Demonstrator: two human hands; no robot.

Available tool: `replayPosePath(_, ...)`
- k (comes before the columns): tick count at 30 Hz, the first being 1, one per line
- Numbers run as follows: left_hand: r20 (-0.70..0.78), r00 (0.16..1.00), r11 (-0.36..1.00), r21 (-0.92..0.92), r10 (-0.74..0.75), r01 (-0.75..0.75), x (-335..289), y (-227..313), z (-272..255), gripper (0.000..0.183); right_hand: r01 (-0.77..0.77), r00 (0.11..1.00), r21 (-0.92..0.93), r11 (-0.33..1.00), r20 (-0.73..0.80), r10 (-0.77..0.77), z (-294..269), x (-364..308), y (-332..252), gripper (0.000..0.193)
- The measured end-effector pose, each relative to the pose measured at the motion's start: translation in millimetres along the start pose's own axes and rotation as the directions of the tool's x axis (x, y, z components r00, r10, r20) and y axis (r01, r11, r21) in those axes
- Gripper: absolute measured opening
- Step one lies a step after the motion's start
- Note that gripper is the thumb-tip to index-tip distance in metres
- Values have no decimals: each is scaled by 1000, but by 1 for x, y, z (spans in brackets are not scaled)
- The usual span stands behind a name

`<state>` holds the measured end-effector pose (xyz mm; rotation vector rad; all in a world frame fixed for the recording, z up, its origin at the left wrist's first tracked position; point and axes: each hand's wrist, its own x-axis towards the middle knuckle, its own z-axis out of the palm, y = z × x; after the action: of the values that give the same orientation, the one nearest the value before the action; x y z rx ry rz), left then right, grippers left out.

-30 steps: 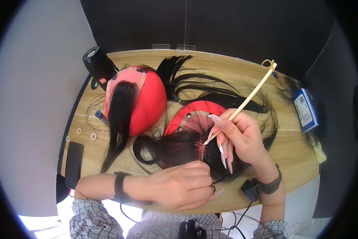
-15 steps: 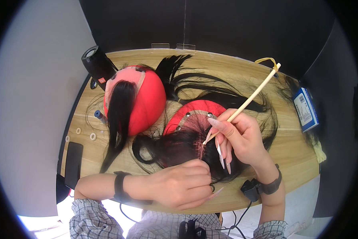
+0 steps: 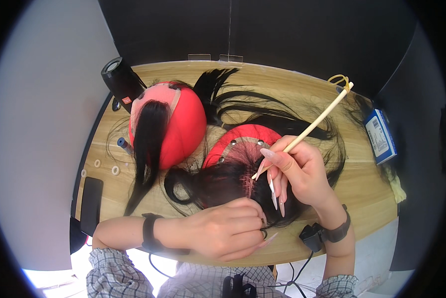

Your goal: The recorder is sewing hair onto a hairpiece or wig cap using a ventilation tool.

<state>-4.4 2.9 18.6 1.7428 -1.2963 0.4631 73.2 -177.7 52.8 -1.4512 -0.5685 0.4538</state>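
Wig (image 3: 210, 186) over nearer red head form (image 3: 248, 131)

Right hand (image 3: 302, 171) pinches a wooden stick (image 3: 322, 115), its tip at the wig's parting; left hand (image 3: 228, 229) curls at the red head form's near side, its grip hidden.

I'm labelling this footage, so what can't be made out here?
Head view:
Whatever the left hand might hold: hidden by the hand.
Tip of the pale stick: shape too small to tell.
Near side of right red form: covered by black hair.
Plaid sleeves: cut off by the lower edge.
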Motion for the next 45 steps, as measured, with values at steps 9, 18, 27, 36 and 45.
replayPosePath(9,-13,1000,1000,-13,-2,2,-3,-1,0,11,4,1000,60,998,-12,-4,-2,1,3,19)
replayPosePath(18,-17,1000,999,-49,-11,10,-2,-2,-2,11,29,999,67,997,-16,-28,-3,0,6,25)
replayPosePath(27,-140,979,985,112,147,-132,-8,3,-3,16,44,998,129,991,-38,-40,-1,1,7,29)
replayPosePath(36,-263,935,912,392,239,-123,-13,12,-7,20,48,999,137,989,-27,-45,-1,2,6,30)
replayPosePath(45,-167,949,963,17,268,-269,-9,4,-4,11,56,998,157,986,-21,-53,-1,2,6,30)
